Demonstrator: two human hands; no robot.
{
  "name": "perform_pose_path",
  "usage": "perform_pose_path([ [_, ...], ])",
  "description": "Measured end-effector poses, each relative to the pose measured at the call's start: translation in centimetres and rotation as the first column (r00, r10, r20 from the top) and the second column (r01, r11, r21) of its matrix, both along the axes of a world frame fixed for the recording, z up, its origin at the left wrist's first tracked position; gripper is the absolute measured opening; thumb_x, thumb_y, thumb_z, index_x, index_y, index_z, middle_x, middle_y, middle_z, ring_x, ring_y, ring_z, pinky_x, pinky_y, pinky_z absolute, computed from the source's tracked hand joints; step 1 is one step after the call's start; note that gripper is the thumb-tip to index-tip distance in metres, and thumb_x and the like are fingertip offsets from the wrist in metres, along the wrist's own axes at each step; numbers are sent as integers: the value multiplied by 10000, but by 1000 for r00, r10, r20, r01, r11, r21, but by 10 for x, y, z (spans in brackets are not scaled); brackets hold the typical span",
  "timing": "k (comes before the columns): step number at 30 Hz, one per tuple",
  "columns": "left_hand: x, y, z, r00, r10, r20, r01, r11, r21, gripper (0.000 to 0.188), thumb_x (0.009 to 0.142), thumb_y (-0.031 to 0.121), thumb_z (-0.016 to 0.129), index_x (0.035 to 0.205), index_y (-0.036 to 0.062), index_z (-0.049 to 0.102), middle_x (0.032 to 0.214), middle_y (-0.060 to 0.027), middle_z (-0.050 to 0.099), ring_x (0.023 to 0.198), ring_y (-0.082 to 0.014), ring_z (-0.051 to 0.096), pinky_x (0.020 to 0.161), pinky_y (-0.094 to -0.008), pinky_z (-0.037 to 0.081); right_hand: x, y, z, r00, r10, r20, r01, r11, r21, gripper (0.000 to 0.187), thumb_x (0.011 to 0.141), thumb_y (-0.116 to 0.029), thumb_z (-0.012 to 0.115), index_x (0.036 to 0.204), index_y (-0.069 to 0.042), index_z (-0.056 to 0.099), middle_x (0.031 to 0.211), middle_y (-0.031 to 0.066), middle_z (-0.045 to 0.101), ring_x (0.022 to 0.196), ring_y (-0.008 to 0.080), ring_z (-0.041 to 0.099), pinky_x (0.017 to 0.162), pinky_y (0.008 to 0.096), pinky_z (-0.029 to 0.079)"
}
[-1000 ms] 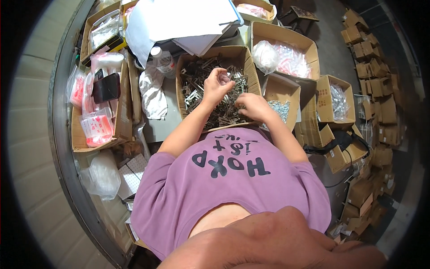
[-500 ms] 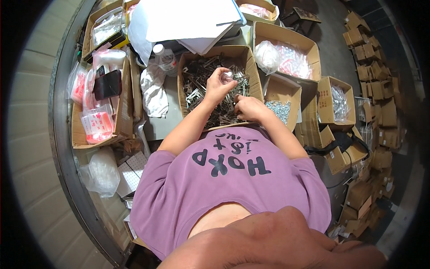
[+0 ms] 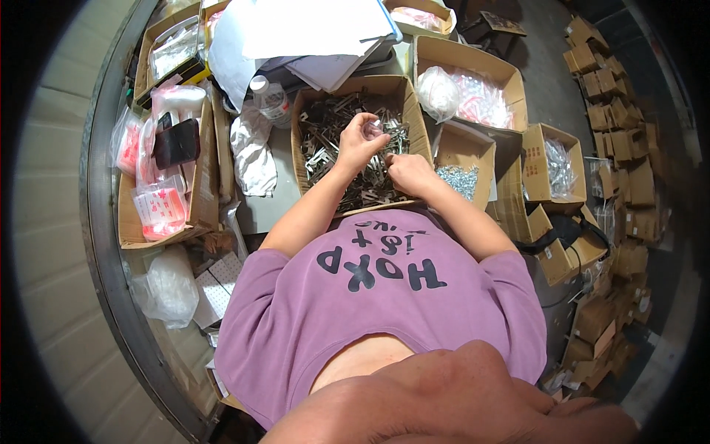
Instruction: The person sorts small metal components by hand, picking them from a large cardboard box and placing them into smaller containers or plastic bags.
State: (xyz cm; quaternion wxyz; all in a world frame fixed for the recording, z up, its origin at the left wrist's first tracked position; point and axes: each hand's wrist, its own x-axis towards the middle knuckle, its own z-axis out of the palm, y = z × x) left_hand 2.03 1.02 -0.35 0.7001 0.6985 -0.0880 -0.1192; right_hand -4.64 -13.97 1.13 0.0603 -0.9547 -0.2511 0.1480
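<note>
A cardboard box (image 3: 302,159) of loose dark and silvery metal brackets (image 3: 322,140) stands in front of me. Over its middle, my left hand (image 3: 358,144) is closed with thumb and fingers curled round a small clear plastic bag (image 3: 372,129). Just to the right and nearer, my right hand (image 3: 410,176) dips to the brackets with its fingers drawn together. What its fingertips hold, if anything, is too small and hidden to make out.
Right of the brackets is a box of small silvery screws (image 3: 460,180); behind it, a box of clear bags (image 3: 484,96). A bottle (image 3: 272,102) and white cloth (image 3: 254,152) lie left. Papers (image 3: 310,29) are piled at the back. A phone (image 3: 177,143) rests on bagged goods.
My right hand has shifted very slightly up and left, closer to the left hand. The left hand stays nearly in place, still round the clear bag.
</note>
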Motion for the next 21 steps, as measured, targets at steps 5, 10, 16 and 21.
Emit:
perform_pose_path([
  [5, 0, 3, -1, 1000, 4, 6, -4, 1000, -28, 376, 719, 59, 725, 1030, -1, 523, 848, -16, 555, 745, -74, 536, 677, -197, 458, 2, -6, 13, 984, 146, 100, -155, 984, 88, 48, 656, -86, 590, 655, -43, 611, 811, 88, 598, 747, 269, 609, 649, 376, 506],
  [10, -1, 5, 13, 985, -133, -114, 111, 977, -180, 315, 711, 74, 718, 966, -6, 551, 847, -67, 626, 768, -117, 597, 708, -246, 491, 3, -14, 35, 950, 74, 305, -181, 922, 342, 58, 633, -84, 607, 630, -38, 573, 798, 78, 593, 723, 267, 593, 651, 378, 483],
  [16, 1, 10, 21, 859, -454, -235, 366, 867, -338, 287, 725, 39, 728, 943, 13, 543, 918, -100, 644, 828, -131, 611, 753, -251, 493, 6, -27, 59, 912, -122, 392, -99, 861, 499, 118, 630, -38, 666, 737, -33, 615, 896, 87, 622, 782, 268, 609, 677, 353, 496],
  [21, 0, 10, 14, 802, -552, -230, 440, 805, -399, 286, 729, 28, 728, 944, 19, 539, 925, -92, 644, 801, -112, 612, 710, -228, 500, 1, -28, 57, 926, -175, 335, -43, 831, 555, 116, 666, -42, 671, 768, -30, 618, 889, 89, 610, 780, 274, 606, 678, 345, 500],
])
